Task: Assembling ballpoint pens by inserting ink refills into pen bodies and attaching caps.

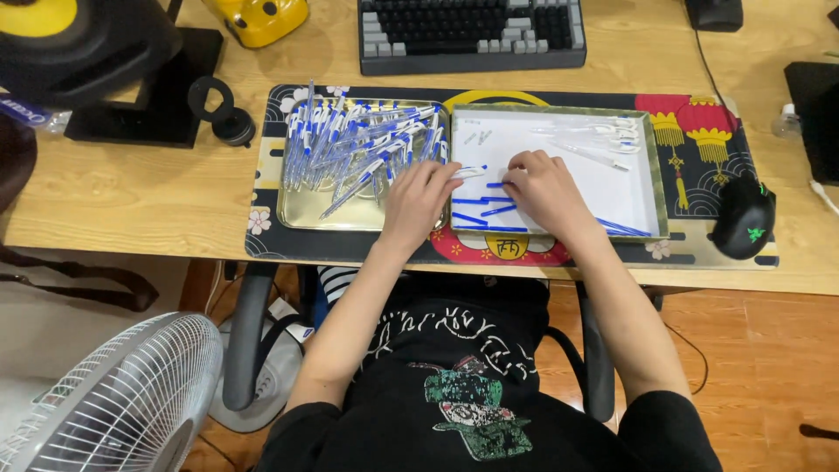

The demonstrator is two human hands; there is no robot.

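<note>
Sorting pens, catalogued left to right.

1. Metal tray (pixel 297 214), left of both hands: a loose heap of blue-and-white pens (pixel 358 144), many crossing one another.
2. Left hand (pixel 419 199), resting over the seam where the two trays meet: fingers curled, pinching a white pen barrel (pixel 470 171) at its tip end; grip looks light.
3. Blue refills (pixel 483 210), lying between and just below the two hands on the white floor of the right-hand tray (pixel 662 188): several thin sticks, roughly parallel.
4. Right hand (pixel 544 188), touching the left at the fingertips: fingers bent down over a refill; whether it actually grips one cannot be told.
5. White pen parts (pixel 594 135), beyond the right hand, grouped at the tray's far edge; more blue refills (pixel 625 229) lie to its right.

Handling judgement: hold the barrel steady in the left and let the right do the fine pulling along the pen's axis; keep refills and barrels in separate groups so nothing rolls together.
</note>
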